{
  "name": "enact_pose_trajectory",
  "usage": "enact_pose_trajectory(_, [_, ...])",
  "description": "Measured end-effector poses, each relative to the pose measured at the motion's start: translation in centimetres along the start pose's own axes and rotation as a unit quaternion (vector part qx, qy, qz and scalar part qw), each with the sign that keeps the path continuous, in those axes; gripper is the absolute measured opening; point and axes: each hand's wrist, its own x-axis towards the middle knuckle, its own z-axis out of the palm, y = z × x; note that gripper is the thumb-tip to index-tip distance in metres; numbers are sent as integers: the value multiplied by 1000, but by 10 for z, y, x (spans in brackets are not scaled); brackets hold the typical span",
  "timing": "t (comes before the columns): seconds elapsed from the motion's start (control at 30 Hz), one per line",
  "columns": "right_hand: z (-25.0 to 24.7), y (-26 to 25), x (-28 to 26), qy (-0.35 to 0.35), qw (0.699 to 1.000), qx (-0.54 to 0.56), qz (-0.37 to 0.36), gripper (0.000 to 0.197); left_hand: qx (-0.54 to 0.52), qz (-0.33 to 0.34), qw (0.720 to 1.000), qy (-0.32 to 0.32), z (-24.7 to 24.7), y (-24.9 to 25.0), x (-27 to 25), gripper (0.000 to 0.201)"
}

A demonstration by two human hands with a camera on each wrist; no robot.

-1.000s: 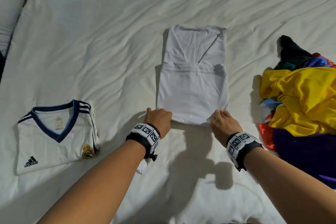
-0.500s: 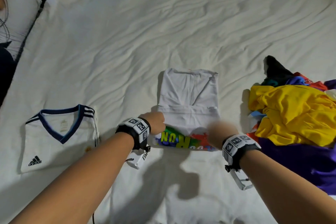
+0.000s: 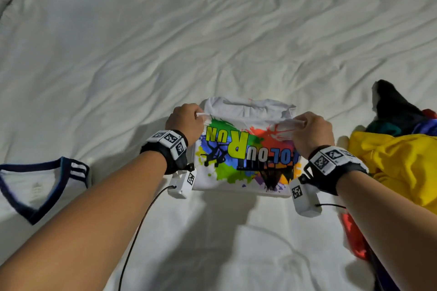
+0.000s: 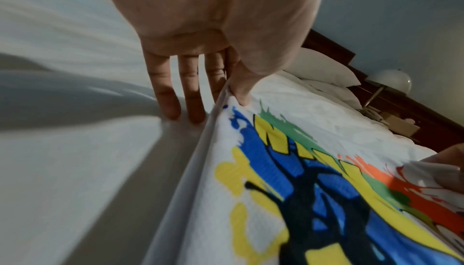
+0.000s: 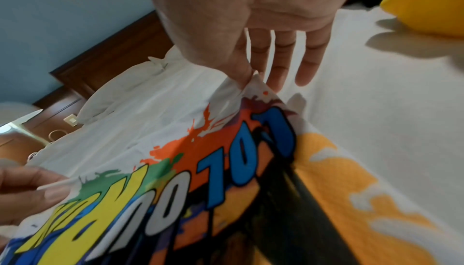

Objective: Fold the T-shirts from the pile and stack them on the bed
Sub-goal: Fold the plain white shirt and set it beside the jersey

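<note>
On the white bed (image 3: 118,66), at my six o'clock, lies the white T-shirt (image 3: 246,172), colourful print up. My left hand (image 3: 185,121) pinches its raised edge at nine o'clock; my right hand (image 3: 312,130) pinches it at three. The pile (image 3: 402,160) sits further toward three, a folded white jersey (image 3: 40,186) at eight.
</note>
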Motion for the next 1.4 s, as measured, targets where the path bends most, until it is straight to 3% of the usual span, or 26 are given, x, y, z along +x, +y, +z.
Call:
enact_pose_trajectory(0.3, [12, -4, 61, 60, 995, 75, 22, 29, -19, 4, 999, 39, 7, 12, 65, 13])
enact_pose_trajectory(0.47, [16, -10, 63, 86, 993, 73, 19, 35, 14, 17, 998, 63, 11, 17, 68, 21])
enact_pose_trajectory(0.57, [32, -13, 30, 134, 986, -34, -94, 49, 137, 99, 982, 87, 29, 33, 27, 50])
enact_pose_trajectory(0.63, [59, -13, -4, 89, 973, -93, -193, 57, 191, 176, 964, 56, 57, 44, -10, 60])
enact_pose_trajectory(0.7, [91, -6, -30, 18, 951, -171, -258, 62, 217, 207, 954, 14, 88, 43, -32, 65])
enact_pose_trajectory(0.8, [107, 8, -28, -27, 945, -210, -249, 65, 218, 178, 960, -1, 107, 23, -31, 66])
enact_pose_trajectory(0.97, [85, 34, 11, -35, 938, -238, -252, 69, 208, 114, 971, 30, 102, 8, -22, 69])
enact_pose_trajectory(1.1, [62, 57, 29, -46, 950, -251, -182, 69, 206, 87, 974, 47, 95, -3, -18, 68])
enact_pose_trajectory(1.2, [60, 44, 18, -2, 965, -232, -127, 74, 207, 88, 973, 52, 99, -4, -17, 69])
enact_pose_trajectory(1.3, [77, 12, -20, 35, 957, -200, -207, 72, 202, 88, 974, 54, 102, -4, -17, 69])
enact_pose_trajectory(1.4, [112, 4, -57, -4, 939, -203, -277, 67, 199, 92, 974, 53, 102, -7, -16, 69])
